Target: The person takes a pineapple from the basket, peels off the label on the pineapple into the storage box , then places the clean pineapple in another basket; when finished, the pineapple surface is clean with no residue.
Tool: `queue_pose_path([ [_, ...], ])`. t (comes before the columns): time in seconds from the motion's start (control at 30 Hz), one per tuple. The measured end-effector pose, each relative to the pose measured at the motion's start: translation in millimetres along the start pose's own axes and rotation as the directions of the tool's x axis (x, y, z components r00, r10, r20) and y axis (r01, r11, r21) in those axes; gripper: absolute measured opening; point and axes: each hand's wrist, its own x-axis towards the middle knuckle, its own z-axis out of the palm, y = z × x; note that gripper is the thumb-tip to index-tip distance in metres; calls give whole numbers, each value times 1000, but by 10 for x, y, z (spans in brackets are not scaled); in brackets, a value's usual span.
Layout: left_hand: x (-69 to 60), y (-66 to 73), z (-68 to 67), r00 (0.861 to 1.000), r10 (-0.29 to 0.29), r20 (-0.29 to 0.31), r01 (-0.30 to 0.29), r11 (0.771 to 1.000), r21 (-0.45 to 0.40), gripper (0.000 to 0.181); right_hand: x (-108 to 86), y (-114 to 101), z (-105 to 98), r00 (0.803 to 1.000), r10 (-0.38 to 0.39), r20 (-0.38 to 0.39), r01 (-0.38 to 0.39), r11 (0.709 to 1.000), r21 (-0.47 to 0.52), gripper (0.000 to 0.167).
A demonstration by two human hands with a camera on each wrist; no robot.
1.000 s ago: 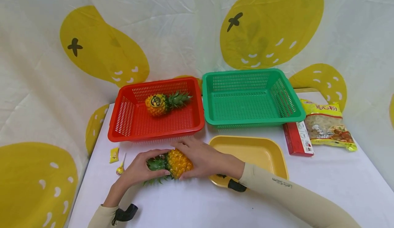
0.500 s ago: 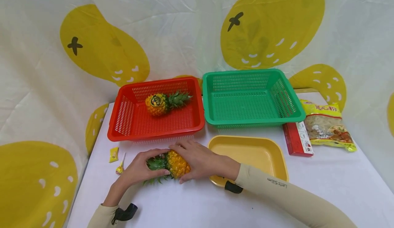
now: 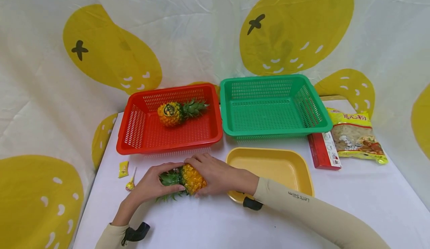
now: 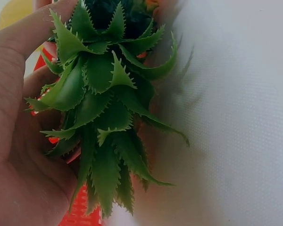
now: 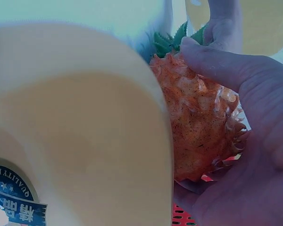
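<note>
A small pineapple (image 3: 193, 179) lies on the white table, its green leaves (image 3: 170, 179) pointing left. My left hand (image 3: 152, 184) curls its thumb and fingers round the leafy end; in the left wrist view the leaves (image 4: 104, 99) hang beside the palm. From the other side my right hand (image 3: 215, 175) grips the orange body, and the right wrist view shows the body (image 5: 193, 122) between thumb and fingers. Another pineapple (image 3: 170, 114) with a black round label lies in the red basket (image 3: 168, 145).
A green basket (image 3: 277, 133) stands beside the red one. A yellow tray (image 3: 265, 159) sits below it, partly under my right forearm. To the right are a red-and-white box (image 3: 324, 152) and a food bag (image 3: 357, 137). A yellow packet (image 3: 123, 169) and a lollipop (image 3: 130, 185) lie left.
My right hand has shifted slightly left along the pineapple's body, its forearm following. My left hand keeps its grip on the leafy end, and the pineapple has barely moved.
</note>
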Motion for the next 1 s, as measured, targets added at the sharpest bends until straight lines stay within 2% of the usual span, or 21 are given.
queue_pose_path([
  [0.3,-3,49,-58,1000,9,-4,-9,999,31,64,25,-25,-4,1000,18,7,-18,1000,15,95],
  [0.4,-20,84,-141,998,26,-56,-24,999,46,63,33,-24,9,999,30,14,-30,1000,10,95],
  [0.5,-36,128,-254,984,68,-162,-50,993,110,59,36,-22,20,999,39,19,-39,999,1,95],
  [0.57,-45,162,-338,962,111,-251,-68,983,173,57,40,-22,20,999,42,22,-42,999,-8,96],
  [0.67,-56,213,-462,909,192,-370,-105,964,243,53,45,-21,20,999,43,22,-42,999,-16,97],
  [0.73,-65,244,-543,873,224,-432,-116,958,261,52,46,-24,15,999,42,25,-42,999,-18,98],
  [0.9,-67,219,-718,792,256,-554,-109,952,285,57,39,-29,5,998,49,36,-49,999,-8,100],
  [1.0,-59,146,-794,755,250,-606,-86,954,286,65,29,-31,1,998,53,45,-53,999,-2,100],
])
